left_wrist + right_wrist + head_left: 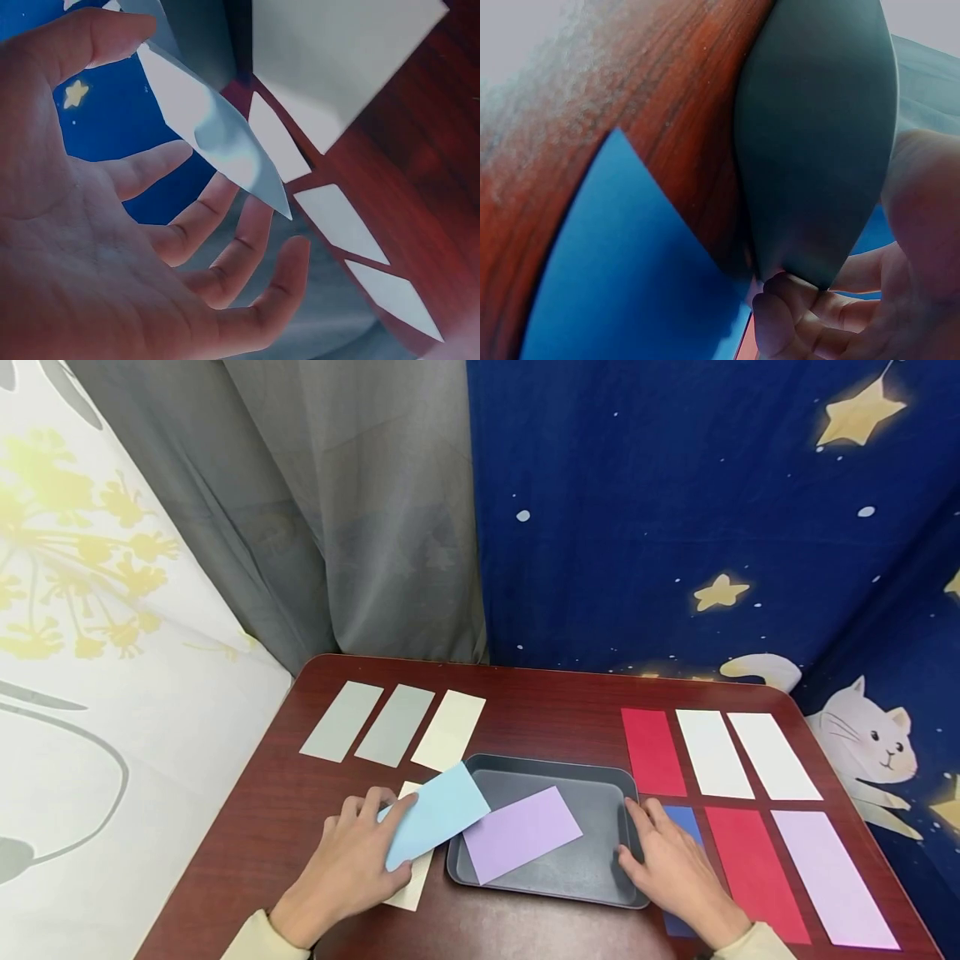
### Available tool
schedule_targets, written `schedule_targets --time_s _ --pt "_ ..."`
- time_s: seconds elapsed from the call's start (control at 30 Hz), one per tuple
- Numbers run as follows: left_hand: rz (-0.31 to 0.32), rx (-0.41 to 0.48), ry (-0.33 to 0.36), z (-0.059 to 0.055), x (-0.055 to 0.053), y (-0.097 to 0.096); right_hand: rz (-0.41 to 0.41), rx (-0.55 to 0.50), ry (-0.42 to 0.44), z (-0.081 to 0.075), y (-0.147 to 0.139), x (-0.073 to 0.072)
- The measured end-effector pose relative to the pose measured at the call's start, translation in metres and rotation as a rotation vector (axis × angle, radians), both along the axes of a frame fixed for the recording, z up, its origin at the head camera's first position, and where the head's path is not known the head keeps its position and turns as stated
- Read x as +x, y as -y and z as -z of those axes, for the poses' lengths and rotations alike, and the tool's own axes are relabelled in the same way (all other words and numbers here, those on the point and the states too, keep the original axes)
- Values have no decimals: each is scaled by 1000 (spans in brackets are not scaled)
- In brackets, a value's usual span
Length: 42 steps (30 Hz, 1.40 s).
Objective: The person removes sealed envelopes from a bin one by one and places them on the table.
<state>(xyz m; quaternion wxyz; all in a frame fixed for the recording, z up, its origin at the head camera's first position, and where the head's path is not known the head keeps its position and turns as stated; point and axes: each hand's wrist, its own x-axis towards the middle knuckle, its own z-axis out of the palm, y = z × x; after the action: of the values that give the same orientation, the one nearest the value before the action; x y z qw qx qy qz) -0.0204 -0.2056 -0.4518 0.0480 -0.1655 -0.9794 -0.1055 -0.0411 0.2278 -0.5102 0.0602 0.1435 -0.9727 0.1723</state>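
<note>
My left hand (348,856) pinches a light blue paper card (438,817) between thumb and fingers, over the left edge of a dark grey tray (600,860). Close up in the left wrist view, that card (199,112) is seen nearly edge-on. A lilac card (521,835) lies slanted in the tray, its left end by the tray's left rim. With thumb and fingertips, my right hand (671,864) grips the tray's right rim. Its fingers bend against the outer wall (817,135) in the right wrist view. Beneath my left hand lies a cream card (412,893), partly covered.
Two pale grey cards (342,722) and a cream card (450,731) lie at the table's back left. On the right are red cards (654,752), white cards (714,753), a pink-lilac card (834,878) and a blue card (681,820) partly under my right hand. Curtains (405,510) hang behind the table.
</note>
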Motion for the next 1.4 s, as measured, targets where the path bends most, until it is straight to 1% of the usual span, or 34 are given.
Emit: schedule_targets --time_s 0.1,0.4,0.5,0.63,0.73,0.9,1.07,1.17,1.27,1.33,1.4 --pt "-23 15 0 4 4 7 0 1 3 0 0 0" --pt "-115 58 52 16 17 26 1 1 -3 0 0 1" --pt "-146 67 82 20 21 33 -1 -2 -11 1 0 1" --pt "-198 58 146 23 24 43 0 -6 -15 1 0 1" --pt "-256 43 192 24 24 50 -1 -3 -15 1 0 1" --pt "-353 21 259 28 19 61 3 4 -6 0 0 2" --pt "-426 8 347 33 16 67 6 1 0 1 0 2" --pt "-453 1 391 35 16 68 4 -2 0 1 0 2" --pt "-460 -7 395 35 15 66 3 -4 -5 2 0 2" --pt "-448 -14 368 33 13 64 3 -4 -9 2 0 1" --pt "-424 -22 327 30 9 60 4 -3 -11 2 -1 2"
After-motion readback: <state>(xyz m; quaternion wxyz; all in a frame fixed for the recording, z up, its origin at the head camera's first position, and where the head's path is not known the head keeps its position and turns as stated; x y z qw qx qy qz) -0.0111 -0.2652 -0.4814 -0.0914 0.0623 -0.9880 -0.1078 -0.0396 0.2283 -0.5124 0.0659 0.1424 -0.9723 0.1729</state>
